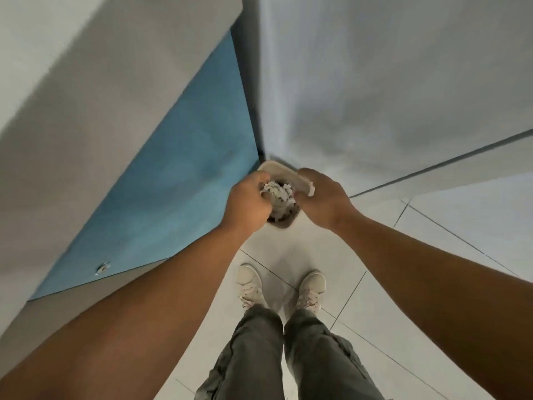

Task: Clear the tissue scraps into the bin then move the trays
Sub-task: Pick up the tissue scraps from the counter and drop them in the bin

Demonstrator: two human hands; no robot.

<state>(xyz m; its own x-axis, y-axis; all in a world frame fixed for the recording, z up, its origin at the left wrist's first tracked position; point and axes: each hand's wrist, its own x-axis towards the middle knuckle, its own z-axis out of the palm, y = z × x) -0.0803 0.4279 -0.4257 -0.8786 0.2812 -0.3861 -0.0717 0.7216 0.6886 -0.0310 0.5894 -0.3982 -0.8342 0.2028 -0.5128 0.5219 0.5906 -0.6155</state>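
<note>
Right now your left hand [249,202] is curled round a wad of tissue scraps [278,193], fingers bunched on it from the left. Your right hand [320,197] has its fingers hooked over the edge of a pale flap [284,172] that slants across the far side of the opening. Whether that flap is the bin's lid or something you are tipping out, the view does not settle.

Both hands hang directly above the bin [284,223], a small pale container that stands on the floor tiles [317,249] in the corner, between the blue panel [202,168] and the grey wall [389,82]. The scraps sit between your hands, over the mouth and partly down in it.

You look to be on the first step: getting the scraps into the bin. The next move calls for loosening the left fingers so the wad drops straight down, while the right hand keeps the flap clear of the opening. Light scraps may cling to your fingers or drift onto the tiles, so release low.

The hands cover most of the bin, so its depth and fill are hidden. No trays are in view. The hands are slightly blurred. Your shoes [248,281] stand close in front of the bin.
</note>
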